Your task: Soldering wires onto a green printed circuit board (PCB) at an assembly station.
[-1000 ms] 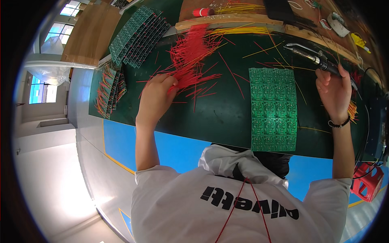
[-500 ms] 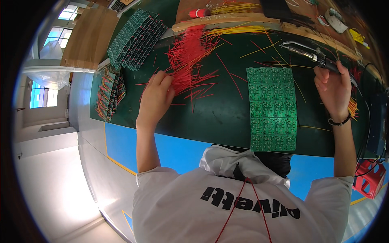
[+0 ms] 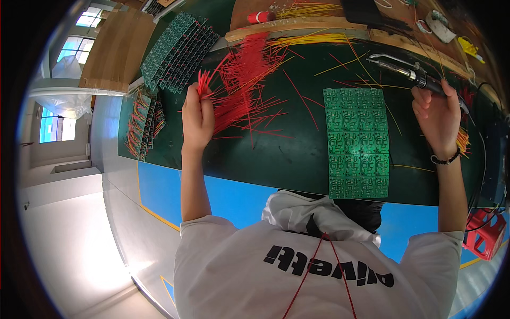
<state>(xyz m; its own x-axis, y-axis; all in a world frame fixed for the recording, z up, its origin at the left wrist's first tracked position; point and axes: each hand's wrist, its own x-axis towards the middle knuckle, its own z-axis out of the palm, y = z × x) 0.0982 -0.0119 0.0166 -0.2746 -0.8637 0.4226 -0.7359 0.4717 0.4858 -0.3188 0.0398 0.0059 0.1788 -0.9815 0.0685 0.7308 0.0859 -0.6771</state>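
Note:
My left hand (image 3: 198,121) is closed around a bunch of red wires (image 3: 204,83), whose ends fan out above the fingers. Just beside it lies a loose pile of more red wires (image 3: 245,80). At the right, my right hand (image 3: 440,119) grips the dark handle of a soldering iron (image 3: 421,80), with a metal tube along its barrel and its tip pointing left over the table. Between the hands, a green circuit board panel (image 3: 357,142) lies flat near the table's front edge, touched by neither hand.
Stacked circuit boards (image 3: 178,53) stand at the far left, with wired boards (image 3: 143,123) nearer. Yellow wires (image 3: 313,39) lie along a wooden strip (image 3: 297,26) at the back. A red spool (image 3: 258,17) sits behind it. Cables and a red stool (image 3: 486,234) are at the right.
My left hand has turned upright at the pile's left side and now holds a bunch of red wires lifted from it. The right hand and soldering iron have stayed put.

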